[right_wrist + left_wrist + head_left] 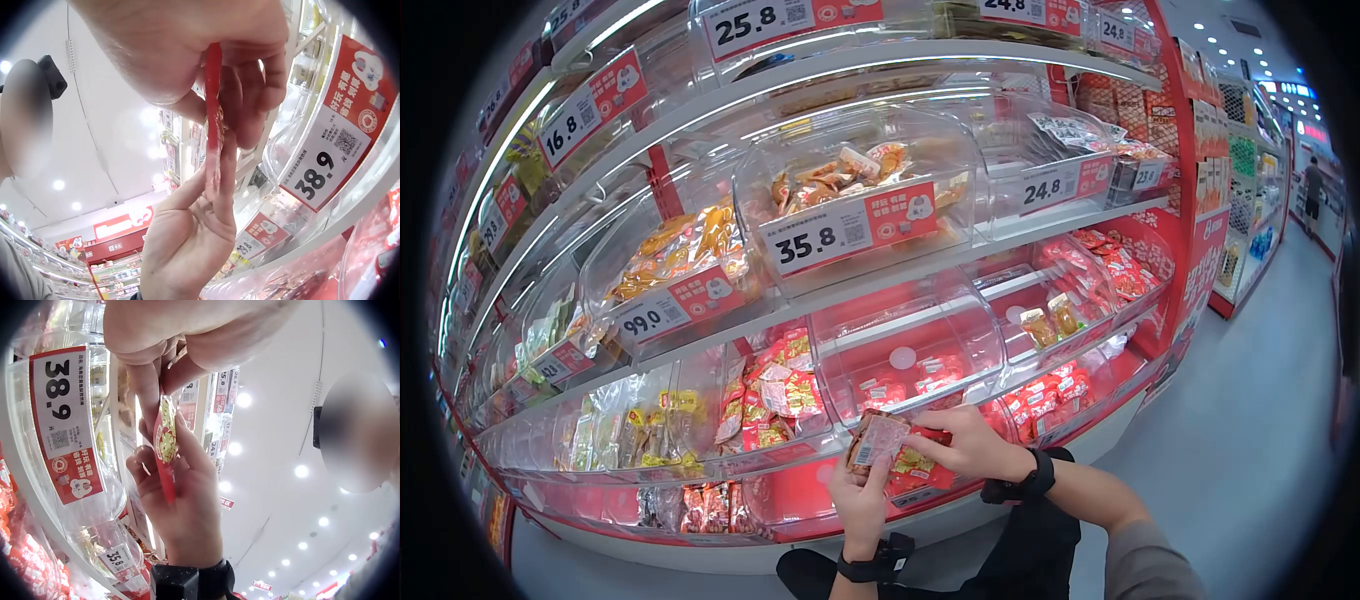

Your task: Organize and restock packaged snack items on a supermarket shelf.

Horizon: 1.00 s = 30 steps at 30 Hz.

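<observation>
Both hands hold a small flat packet (880, 442) with a pale barcode label, in front of the lower bins. My left hand (860, 508) pinches its left end, thumb on the label. My right hand (972, 445) grips the right side, fingertips close to the label. Red and gold wrapping (918, 468) shows below the right hand; whether it is a second packet I cannot tell. Edge-on in the left wrist view, the red wrapper (166, 447) lies between the left hand (200, 337) and right hand (187, 512). The right wrist view shows its red edge (214, 81).
Curved shelves carry clear bins with packaged snacks and price tags (820, 240). Red packets lie in a lower bin (1045, 400), and gold and red ones in the bin left of it (785, 385). An aisle (1250, 400) runs at the right, with a person (1312, 190) far off.
</observation>
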Each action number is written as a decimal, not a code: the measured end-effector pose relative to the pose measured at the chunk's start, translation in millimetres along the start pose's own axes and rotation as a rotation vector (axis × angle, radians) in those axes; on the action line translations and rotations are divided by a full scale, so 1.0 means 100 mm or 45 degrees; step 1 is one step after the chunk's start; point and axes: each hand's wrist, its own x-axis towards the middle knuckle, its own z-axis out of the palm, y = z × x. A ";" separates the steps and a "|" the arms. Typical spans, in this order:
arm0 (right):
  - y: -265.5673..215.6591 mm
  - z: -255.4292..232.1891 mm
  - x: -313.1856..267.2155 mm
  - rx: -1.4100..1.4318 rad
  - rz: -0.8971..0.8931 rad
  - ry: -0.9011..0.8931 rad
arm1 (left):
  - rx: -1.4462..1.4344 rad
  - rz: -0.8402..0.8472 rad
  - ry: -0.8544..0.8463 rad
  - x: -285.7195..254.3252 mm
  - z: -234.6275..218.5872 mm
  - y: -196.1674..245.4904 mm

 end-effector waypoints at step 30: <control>0.84 0.21 1.05 0.094 0.077 0.403 | 1.045 0.755 -0.184 1.49 -0.26 -0.08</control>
